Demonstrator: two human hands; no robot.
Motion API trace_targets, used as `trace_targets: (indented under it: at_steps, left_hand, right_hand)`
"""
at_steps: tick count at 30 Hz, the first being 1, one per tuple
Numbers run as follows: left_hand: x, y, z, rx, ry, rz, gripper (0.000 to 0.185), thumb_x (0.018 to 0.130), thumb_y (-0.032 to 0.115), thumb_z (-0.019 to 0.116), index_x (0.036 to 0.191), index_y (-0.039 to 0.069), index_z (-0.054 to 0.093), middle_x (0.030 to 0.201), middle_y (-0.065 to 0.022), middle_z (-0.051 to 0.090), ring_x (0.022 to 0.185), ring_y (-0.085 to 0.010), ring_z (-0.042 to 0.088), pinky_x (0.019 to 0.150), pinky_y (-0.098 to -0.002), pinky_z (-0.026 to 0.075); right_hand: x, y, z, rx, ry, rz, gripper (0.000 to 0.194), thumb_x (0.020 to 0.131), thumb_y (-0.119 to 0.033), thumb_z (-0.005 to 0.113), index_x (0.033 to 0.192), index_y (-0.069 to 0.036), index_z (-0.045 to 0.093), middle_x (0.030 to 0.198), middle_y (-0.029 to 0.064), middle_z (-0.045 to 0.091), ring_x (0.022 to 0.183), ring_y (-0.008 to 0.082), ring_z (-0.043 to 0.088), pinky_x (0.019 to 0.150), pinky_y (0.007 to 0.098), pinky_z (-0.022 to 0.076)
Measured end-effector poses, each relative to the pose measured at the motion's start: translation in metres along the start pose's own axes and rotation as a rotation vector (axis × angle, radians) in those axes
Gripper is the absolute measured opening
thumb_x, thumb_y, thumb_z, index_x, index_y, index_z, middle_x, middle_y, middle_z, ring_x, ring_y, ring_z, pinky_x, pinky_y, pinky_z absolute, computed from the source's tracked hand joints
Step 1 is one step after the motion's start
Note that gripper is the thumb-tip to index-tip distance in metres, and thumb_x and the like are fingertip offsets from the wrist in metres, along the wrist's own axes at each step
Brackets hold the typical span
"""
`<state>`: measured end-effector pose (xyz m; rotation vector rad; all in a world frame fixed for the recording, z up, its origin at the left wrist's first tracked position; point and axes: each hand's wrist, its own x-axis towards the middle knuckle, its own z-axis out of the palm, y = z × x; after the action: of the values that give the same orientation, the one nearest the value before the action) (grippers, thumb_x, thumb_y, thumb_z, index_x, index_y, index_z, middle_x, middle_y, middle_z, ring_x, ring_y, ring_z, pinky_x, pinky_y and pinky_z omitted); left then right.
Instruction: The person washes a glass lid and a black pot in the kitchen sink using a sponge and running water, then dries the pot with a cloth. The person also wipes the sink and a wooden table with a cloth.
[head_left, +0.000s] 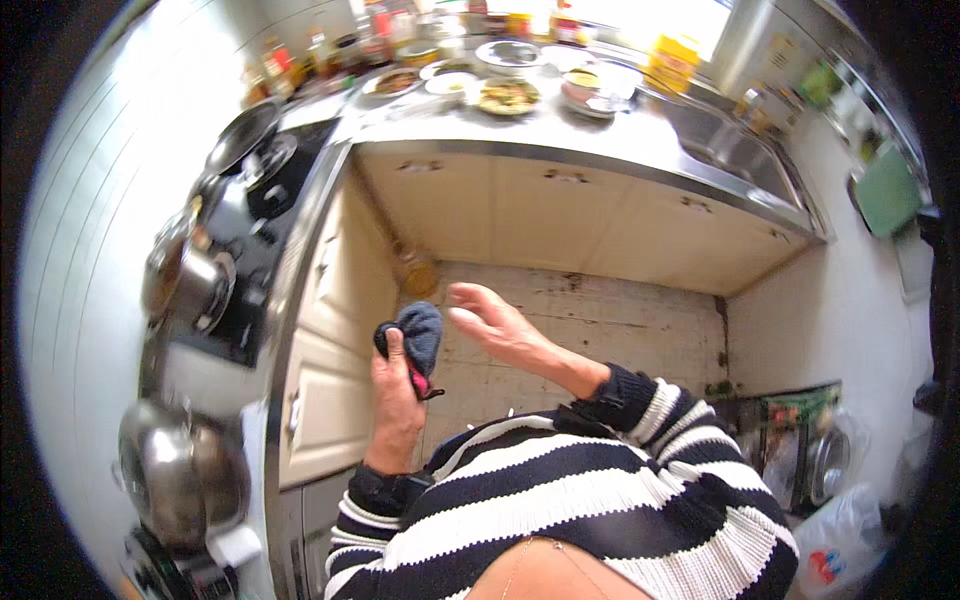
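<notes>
My left hand grips a folded dark grey cloth with a black edge and a pink-red part; the thumb presses on its near side. A small dark loop sticks out at the cloth's lower end. Just right of the cloth, my right hand is raised, fingers apart and slightly curved, touching nothing. Both hands are in front of my striped sweater, above the floor between the cabinets.
Plates of food and bottles stand on the far counter, left of a steel sink. Pots and a pan rest on the black stove at left, near a large steel pot. A plastic bag lies lower right.
</notes>
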<state>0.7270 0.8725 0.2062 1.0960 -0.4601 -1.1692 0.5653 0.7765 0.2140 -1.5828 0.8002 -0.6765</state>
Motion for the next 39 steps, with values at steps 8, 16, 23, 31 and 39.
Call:
trace_targets:
  at_steps: [8, 16, 23, 31, 39]
  left_hand:
    - [0.09, -0.108, 0.212, 0.476, -0.801, 0.243, 0.031, 0.098, 0.017, 0.057, 0.128, 0.009, 0.057, 0.125, -0.0081, 0.059, 0.117, -0.0216, 0.054, 0.1, -0.0328, 0.041]
    - [0.168, -0.135, 0.377, 0.509, -1.093, 0.298, 0.014, 0.096, 0.01, 0.057, 0.108, 0.004, 0.058, 0.092, -0.0081, 0.061, 0.083, -0.0183, 0.057, 0.075, -0.0312, 0.047]
    - [0.237, -0.164, 0.525, 0.324, -1.078, -0.022, 0.029, 0.102, 0.03, 0.051, 0.097, 0.001, 0.052, 0.08, -0.0055, 0.052, 0.077, -0.0122, 0.046, 0.07, -0.0302, 0.044]
    - [0.285, -0.193, 0.66, 0.494, -1.246, 0.324, 0.028, 0.094, 0.014, 0.063, 0.115, 0.001, 0.052, 0.099, -0.0115, 0.062, 0.09, -0.0175, 0.059, 0.08, -0.0305, 0.048]
    - [0.3, -0.275, 0.778, 0.604, -1.592, 0.636, 0.077, 0.086, 0.018, 0.07, 0.151, 0.012, 0.029, 0.154, -0.0246, 0.016, 0.137, -0.0445, 0.027, 0.111, -0.0462, 0.03]
  right_hand:
    - [-0.079, 0.06, -0.178, 0.414, 0.223, 0.146, 0.056, 0.093, -0.024, 0.066, 0.138, -0.004, 0.04, 0.125, 0.0049, 0.052, 0.112, 0.0142, 0.052, 0.095, 0.032, 0.045]
    - [-0.095, 0.055, -0.311, 0.197, 0.897, 0.246, 0.021, 0.095, -0.024, 0.065, 0.084, -0.007, 0.06, 0.07, -0.0066, 0.054, 0.061, 0.0018, 0.046, 0.055, 0.0185, 0.0378]
    - [-0.036, 0.032, -0.433, 0.266, 0.88, 0.002, 0.026, 0.098, -0.016, 0.057, 0.12, -0.004, 0.051, 0.104, 0.0027, 0.055, 0.092, 0.0092, 0.052, 0.083, 0.0223, 0.0434]
    - [-0.025, 0.035, -0.593, -0.039, 1.116, 0.157, 0.021, 0.092, -0.013, 0.065, 0.109, -0.003, 0.061, 0.084, -0.0002, 0.062, 0.075, 0.0085, 0.057, 0.069, 0.024, 0.0494]
    - [-0.036, 0.057, -0.785, 0.704, 0.884, 0.029, 0.035, 0.093, -0.007, 0.056, 0.128, -0.004, 0.049, 0.11, 0.0051, 0.059, 0.1, 0.0139, 0.06, 0.084, 0.0308, 0.0535]
